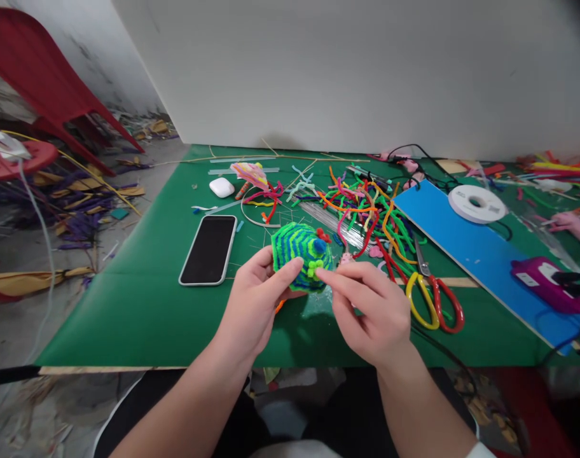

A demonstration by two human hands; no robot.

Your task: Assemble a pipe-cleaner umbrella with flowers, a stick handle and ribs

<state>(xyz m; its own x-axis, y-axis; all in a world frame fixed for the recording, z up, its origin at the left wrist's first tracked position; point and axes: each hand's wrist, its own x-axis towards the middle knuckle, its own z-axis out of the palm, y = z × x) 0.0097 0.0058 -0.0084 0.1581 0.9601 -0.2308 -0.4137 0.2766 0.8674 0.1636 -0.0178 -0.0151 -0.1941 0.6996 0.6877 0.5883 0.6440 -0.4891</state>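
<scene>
Red chair: the chair (42, 57) stands on the floor at far left, behind a red stool (44, 152) that bears a white adapter (12, 147) with a pale cord.
Floor: purple and tan scraps (80, 219) lie strewn beside the green tabletop (142, 324).
Phone: the phone (208, 250) lies dark-screened on the green, near its left edge.
White case: the small case (222, 187) sits beyond the phone, just beside a pink-and-yellow striped piece (250, 172).
Left hand: the hand (254, 299) grips the green-and-blue striped piece (290, 245), thumb pressed on its near face, the other fingers curled behind and partly hidden.
Striped piece: it is held up above the tabletop, between both hands, its blue tip (317, 247) showing; a red fuzzy bit (324, 235) shows at its far edge and a light-green cluster (314, 270) on its near side.
Right hand: the hand (373, 312) points its index fingertip at the light-green cluster, apparently touching; whether the thumb pinches too, I cannot tell.
Fuzzy stems: a many-coloured tangle (366, 207) spreads beyond the right hand.
Scissors: the pair (430, 278), one handle yellow and one red, lies right of that hand.
Blue board: the board (481, 254) slants across, bearing a white spool (460, 202) and a purple power strip (535, 289).
</scene>
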